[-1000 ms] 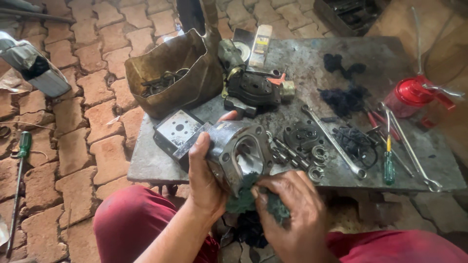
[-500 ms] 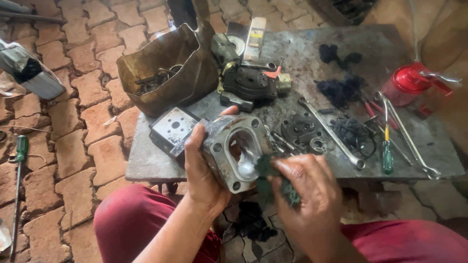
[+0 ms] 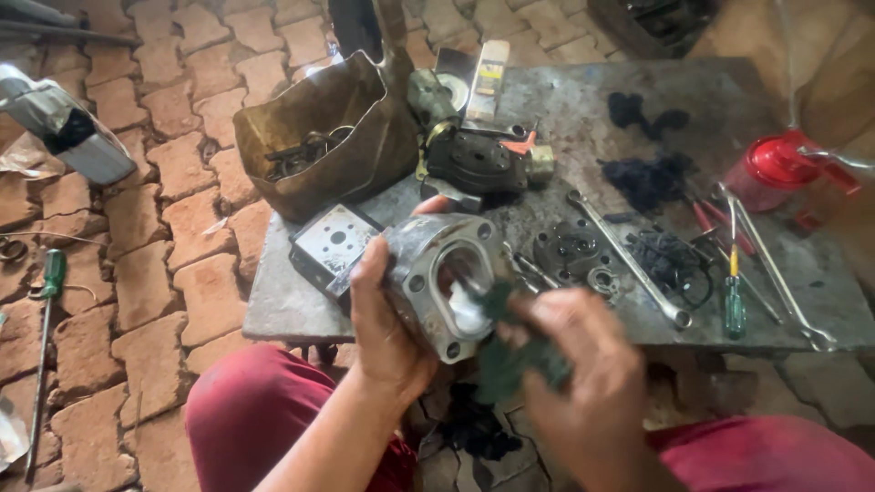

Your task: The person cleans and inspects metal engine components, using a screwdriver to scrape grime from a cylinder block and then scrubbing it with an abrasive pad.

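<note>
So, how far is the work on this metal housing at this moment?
Done: the unit is apart, with small parts and seal rings lying on the table. In hand: the left hand holds the metal housing while the right hand pushes a dark cloth at its bore. Left: the housing's outside looks grimy; nothing is reassembled.

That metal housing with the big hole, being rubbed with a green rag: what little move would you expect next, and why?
Probably a small turn of the metal housing in the left hand, so the green rag in the right hand reaches another part of the bore. The rag sits at the opening's lower right edge, and the rest of the grey casting looks grimy.
</note>
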